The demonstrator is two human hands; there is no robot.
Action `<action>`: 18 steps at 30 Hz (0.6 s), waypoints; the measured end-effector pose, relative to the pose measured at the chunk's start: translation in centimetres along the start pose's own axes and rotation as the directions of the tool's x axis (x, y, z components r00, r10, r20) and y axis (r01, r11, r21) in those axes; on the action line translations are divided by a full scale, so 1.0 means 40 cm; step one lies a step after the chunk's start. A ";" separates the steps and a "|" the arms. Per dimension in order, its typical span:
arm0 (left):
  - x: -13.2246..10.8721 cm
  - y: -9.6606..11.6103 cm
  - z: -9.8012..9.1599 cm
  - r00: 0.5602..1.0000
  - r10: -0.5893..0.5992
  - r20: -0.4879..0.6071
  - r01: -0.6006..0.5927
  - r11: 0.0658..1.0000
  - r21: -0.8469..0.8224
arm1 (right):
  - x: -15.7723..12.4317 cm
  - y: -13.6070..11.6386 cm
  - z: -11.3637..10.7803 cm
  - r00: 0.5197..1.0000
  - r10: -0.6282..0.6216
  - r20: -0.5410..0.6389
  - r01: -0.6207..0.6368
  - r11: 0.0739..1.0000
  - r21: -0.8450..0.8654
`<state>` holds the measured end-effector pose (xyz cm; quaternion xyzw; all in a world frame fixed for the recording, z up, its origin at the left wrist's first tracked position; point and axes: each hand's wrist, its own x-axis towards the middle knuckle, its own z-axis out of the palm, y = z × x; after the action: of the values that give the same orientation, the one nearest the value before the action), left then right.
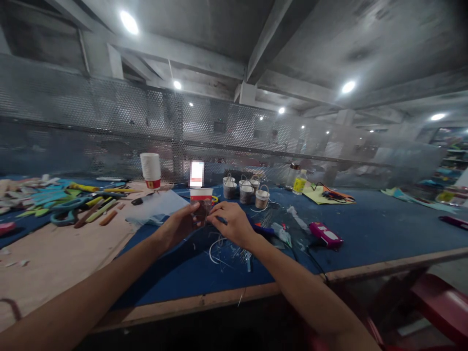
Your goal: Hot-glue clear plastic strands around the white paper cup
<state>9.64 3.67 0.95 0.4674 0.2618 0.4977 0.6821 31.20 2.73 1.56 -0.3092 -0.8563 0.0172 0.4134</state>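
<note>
Over the blue mat, my left hand [183, 220] is closed around a small dark brown, cup-like object [202, 210], whose exact kind is hard to make out. The fingers of my right hand [231, 222] pinch at its right side; whatever lies between those fingertips is too small to name. Just behind the hands stands a white and red paper cup [201, 193]. Several small grey buckets with wire handles [246, 192] are grouped to the right, farther back. Below my hands, loose clear strips and thin wires [239, 254] lie scattered.
To the left are stacked paper cups [150, 168], blue-handled scissors [69, 207] and clay-coloured sticks. A yellow-labelled bottle [300, 182], a purple box-shaped device [325, 235] and yellow paper [323, 195] lie right. A lit phone screen [196, 174] stands behind; a red chair [440, 304] is lower right.
</note>
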 end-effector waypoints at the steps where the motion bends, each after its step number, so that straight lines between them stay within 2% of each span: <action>1: 0.000 0.002 0.001 1.000 0.004 -0.021 -0.004 1.000 -0.018 | 0.001 0.000 -0.006 1.000 -0.007 -0.012 0.007 0.999 -0.050; 5: -0.003 0.014 0.005 0.995 -0.022 -0.098 0.015 0.998 -0.067 | 0.004 0.019 -0.060 0.990 0.114 -0.081 -0.127 0.975 -0.182; 8: -0.008 0.022 0.010 0.987 -0.053 -0.154 0.035 0.992 -0.120 | -0.016 0.050 -0.118 0.959 0.281 -0.024 -0.279 0.932 -0.231; 12: -0.014 0.031 0.020 0.971 -0.089 -0.221 0.053 0.985 -0.162 | -0.078 0.085 -0.174 0.839 0.525 0.144 -0.450 0.818 -0.358; 14: -0.016 0.034 0.025 0.968 -0.100 -0.229 0.063 0.985 -0.163 | -0.112 0.092 -0.185 0.787 0.581 0.208 -0.462 0.778 -0.426; 18: -0.017 0.035 0.027 0.971 -0.097 -0.218 0.061 0.984 -0.166 | -0.156 0.087 -0.193 0.753 0.609 0.250 -0.403 0.727 -0.556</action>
<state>9.66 2.72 2.58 0.3413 0.3155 0.5391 0.7024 41.45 0.42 1.30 -0.6153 -0.7803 -0.0101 0.1120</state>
